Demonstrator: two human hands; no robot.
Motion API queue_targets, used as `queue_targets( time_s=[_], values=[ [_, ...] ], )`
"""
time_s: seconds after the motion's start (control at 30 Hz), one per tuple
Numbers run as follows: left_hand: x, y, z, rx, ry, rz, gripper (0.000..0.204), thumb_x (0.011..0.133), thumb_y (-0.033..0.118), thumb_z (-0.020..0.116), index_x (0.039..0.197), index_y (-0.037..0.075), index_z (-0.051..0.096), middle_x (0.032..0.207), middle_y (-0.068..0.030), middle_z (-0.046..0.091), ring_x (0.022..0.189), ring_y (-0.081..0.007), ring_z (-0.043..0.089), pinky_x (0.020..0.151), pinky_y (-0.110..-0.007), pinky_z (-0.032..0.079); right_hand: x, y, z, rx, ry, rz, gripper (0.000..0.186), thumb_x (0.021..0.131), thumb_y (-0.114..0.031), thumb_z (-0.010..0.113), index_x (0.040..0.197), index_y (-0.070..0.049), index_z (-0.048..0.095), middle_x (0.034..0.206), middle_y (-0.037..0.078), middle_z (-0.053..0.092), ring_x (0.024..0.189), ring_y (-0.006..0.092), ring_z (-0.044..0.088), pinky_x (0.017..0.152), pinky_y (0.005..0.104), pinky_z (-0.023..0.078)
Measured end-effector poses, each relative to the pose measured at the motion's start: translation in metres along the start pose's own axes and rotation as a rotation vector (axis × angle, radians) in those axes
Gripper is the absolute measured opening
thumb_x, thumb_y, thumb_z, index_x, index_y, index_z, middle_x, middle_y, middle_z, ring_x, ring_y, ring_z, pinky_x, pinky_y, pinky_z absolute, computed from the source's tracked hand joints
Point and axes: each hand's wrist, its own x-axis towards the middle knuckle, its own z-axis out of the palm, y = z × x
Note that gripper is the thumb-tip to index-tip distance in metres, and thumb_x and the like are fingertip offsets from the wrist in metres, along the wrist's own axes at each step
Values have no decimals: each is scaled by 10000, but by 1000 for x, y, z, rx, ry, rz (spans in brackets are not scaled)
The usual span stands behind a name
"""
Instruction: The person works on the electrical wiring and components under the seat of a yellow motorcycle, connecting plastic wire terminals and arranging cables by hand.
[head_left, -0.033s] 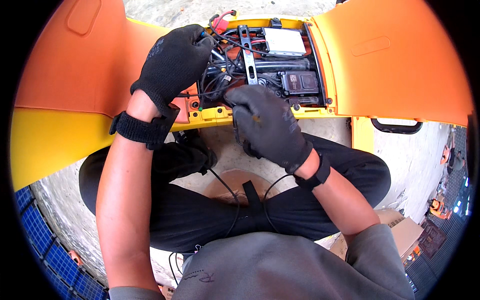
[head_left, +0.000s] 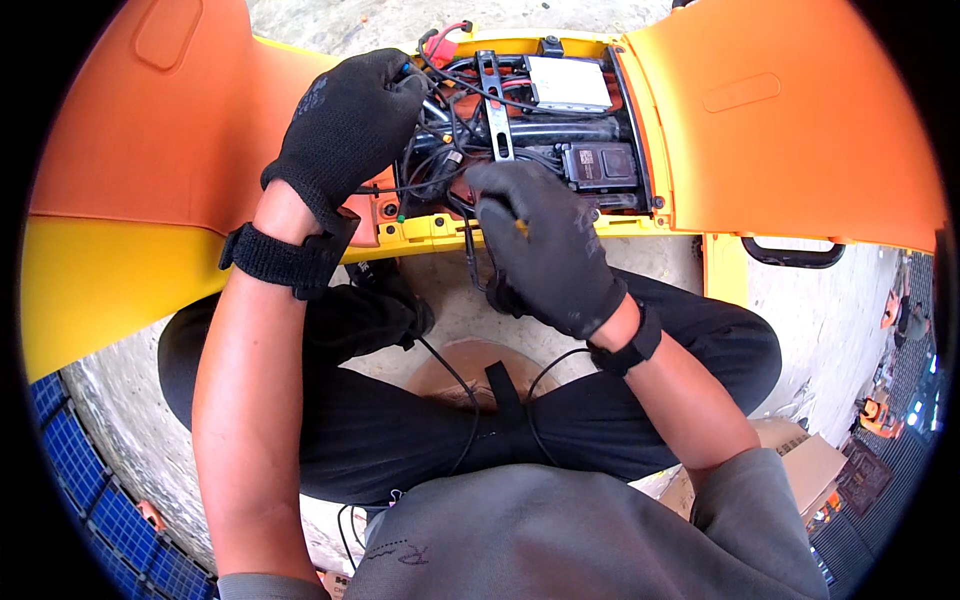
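My left hand, in a black knitted glove, is closed at the upper left of the open compartment. A small blue bit shows at its fingertips among black cables; the gripped part is mostly hidden. My right hand, in a dark glove, is at the compartment's near edge with fingers curled. Whatever those fingers may hold is hidden. Just left of it, a black cable hangs over the yellow rim.
A slotted metal bracket crosses the compartment. Right of it sit a silver box and a black module. Orange panels flank both sides. A black handle sticks out at right. A cardboard box lies behind my right elbow.
My right hand has shifted slightly, its fingers lifting off the cables at the rim. More of the hanging black cable shows. The left hand stays put.
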Motion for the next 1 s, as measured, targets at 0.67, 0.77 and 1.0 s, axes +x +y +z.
queue_targets(
  time_s=[0.67, 0.77, 1.0],
  values=[
    [-4, 6, 3, -134, -62, 70, 181, 917, 152, 642, 1039, 29, 697, 829, -116, 707, 737, -161, 654, 722, -315, 523, 12, 17, 10, 332, -79, 181, 605, 914, -126, 640, 1458, 14, 415, 1295, 141, 576, 1134, 192, 586, 996, 324, 475],
    [-5, 4, -2, -4, -101, 110, 151, 883, 137, 656, 978, 26, 693, 823, -136, 693, 747, -230, 669, 736, -338, 526, 18, 20, 7, 376, -97, 321, 531, 929, -151, 650, 1402, 26, 484, 1177, 85, 607, 1009, 123, 585, 920, 278, 496],
    [-10, 2, -1, 213, -107, 160, 111, 856, 121, 636, 914, 37, 681, 873, -183, 688, 830, -366, 667, 758, -431, 529, 17, 31, 3, 545, -32, 346, 345, 962, -157, 627, 1255, 23, 602, 1084, 71, 660, 963, 106, 620, 880, 269, 519]
  ],
)
